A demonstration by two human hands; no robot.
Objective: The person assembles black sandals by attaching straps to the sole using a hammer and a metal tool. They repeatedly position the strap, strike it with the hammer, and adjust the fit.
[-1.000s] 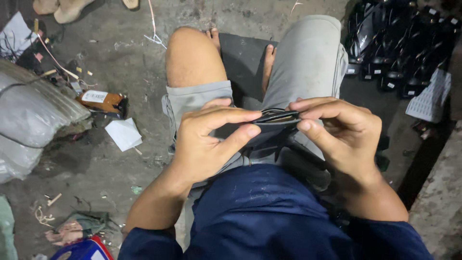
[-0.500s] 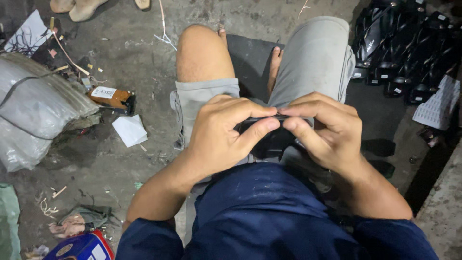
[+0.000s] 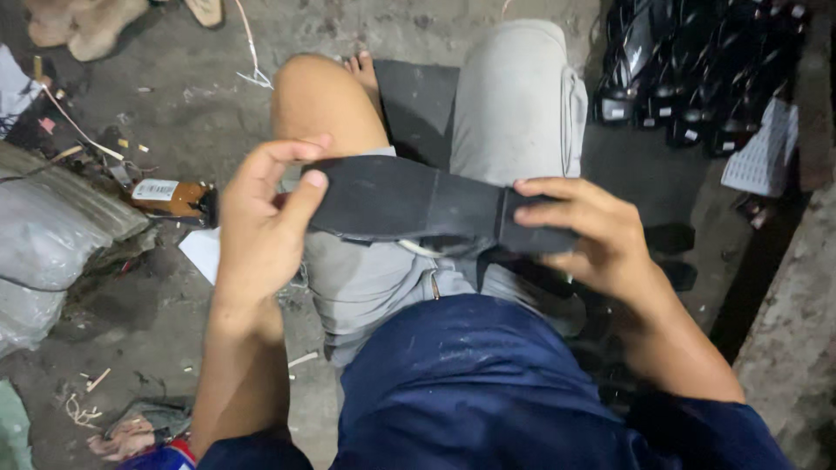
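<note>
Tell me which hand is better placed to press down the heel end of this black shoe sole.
Right, probably: the right hand already covers the heel end of the sole, while the left hand grips the toe end.

A person seen from above wears a dark navy blue short-sleeved shirt [image 3: 470, 383] with faint pale scuffs on the front and light grey shorts [image 3: 514, 113] with a side seam, both forearms, hands, knees and one visible foot bare
</note>
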